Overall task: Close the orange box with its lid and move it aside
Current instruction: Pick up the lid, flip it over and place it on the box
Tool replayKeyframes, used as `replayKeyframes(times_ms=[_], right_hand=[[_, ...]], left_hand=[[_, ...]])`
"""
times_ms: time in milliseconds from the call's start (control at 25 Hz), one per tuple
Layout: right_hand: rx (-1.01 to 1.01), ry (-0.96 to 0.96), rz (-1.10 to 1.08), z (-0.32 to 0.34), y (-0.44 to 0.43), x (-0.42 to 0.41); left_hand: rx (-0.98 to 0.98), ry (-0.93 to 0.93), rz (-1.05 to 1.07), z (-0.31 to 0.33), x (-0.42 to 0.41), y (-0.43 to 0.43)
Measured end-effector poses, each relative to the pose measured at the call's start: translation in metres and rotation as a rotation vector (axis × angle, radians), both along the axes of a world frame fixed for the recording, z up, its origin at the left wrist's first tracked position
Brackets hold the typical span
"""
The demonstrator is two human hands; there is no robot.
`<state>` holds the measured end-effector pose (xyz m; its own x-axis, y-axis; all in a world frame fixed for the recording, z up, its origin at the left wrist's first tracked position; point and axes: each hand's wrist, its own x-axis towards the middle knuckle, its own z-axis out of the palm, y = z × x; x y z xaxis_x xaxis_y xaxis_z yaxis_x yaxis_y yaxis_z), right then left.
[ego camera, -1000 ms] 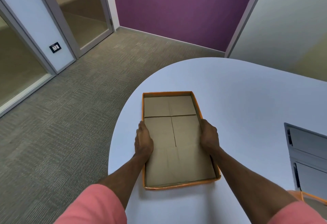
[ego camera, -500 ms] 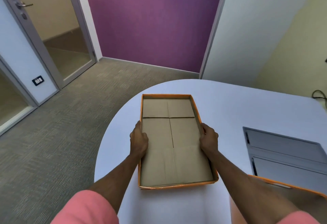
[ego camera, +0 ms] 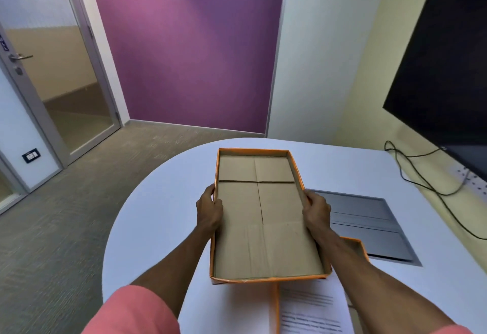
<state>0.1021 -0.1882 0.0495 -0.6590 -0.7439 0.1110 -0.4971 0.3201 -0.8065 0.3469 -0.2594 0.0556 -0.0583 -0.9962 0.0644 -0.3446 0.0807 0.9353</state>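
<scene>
White oval desk in a purple-walled office: the lid is held up, the box not yet closed.

Going left to right with the lid as landmark: the left hand clamps its left long edge, the right hand clamps its right long edge, so both hands are closed on the lid, which is held hollow side up with its brown cardboard inside showing and seems raised off the desk. Below and to the right of the lid, the orange box sits open, only an orange wall and corner showing, with printed paper apparently inside. Right of the lid, a grey panel lies flush in the desk. By my reading, 0 of 2 steps are finished: the lid must be turned over and seated, then the box shifted aside.
</scene>
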Motion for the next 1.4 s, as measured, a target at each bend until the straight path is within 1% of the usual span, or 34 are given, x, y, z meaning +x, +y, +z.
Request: replayKeyframes(times_ms=[120,280,440,520,600,680,720,800,880,960,1000,1080,1240,1280,1320,1400], right_hand=[[0.018,-0.032,-0.025,0.003,0.043,-0.019],[0.022,-0.054,-0.062,0.0,0.085,-0.037],[0.056,-0.06,-0.038,-0.004,0.099,-0.045],[0.109,-0.073,-0.032,-0.002,0.099,-0.046],[0.094,-0.051,-0.061,0.005,0.094,-0.043],[0.004,-0.027,-0.057,0.023,0.083,-0.03],[-0.047,-0.045,-0.019,0.035,0.075,-0.022],[-0.122,-0.182,0.114,0.061,0.058,-0.004],[-0.127,-0.391,0.24,0.085,0.045,0.009],[-0.144,-0.539,0.26,0.098,0.039,0.013],[-0.167,-0.571,0.24,0.101,0.039,0.013],[-0.229,-0.578,0.177,0.107,0.041,0.01],[-0.334,-0.614,0.108,0.122,0.054,-0.009],[-0.343,-0.637,0.092,0.128,0.058,-0.015],[-0.351,-0.663,0.07,0.133,0.062,-0.021],[-0.353,-0.708,0.044,0.145,0.069,-0.032]], left_hand=[[0.024,0.063,-0.04,0.003,-0.019,0.03],[0.069,0.22,-0.053,0.015,-0.035,0.052],[0.169,0.44,0.043,0.046,-0.054,0.054],[0.204,0.492,0.031,0.063,-0.064,0.053],[0.207,0.514,0.0,0.078,-0.073,0.054],[0.196,0.502,-0.022,0.089,-0.084,0.057],[0.189,0.476,-0.029,0.093,-0.091,0.06],[0.185,0.426,-0.045,0.1,-0.106,0.067],[0.176,0.396,-0.066,0.104,-0.12,0.076],[0.181,0.404,-0.073,0.106,-0.132,0.085],[0.192,0.423,-0.074,0.108,-0.137,0.088],[0.217,0.49,-0.117,0.112,-0.147,0.093],[0.31,0.738,-0.318,0.116,-0.157,0.094],[0.316,0.733,-0.338,0.114,-0.157,0.092],[0.307,0.674,-0.338,0.11,-0.155,0.09],[0.298,0.482,-0.331,0.099,-0.149,0.084]])
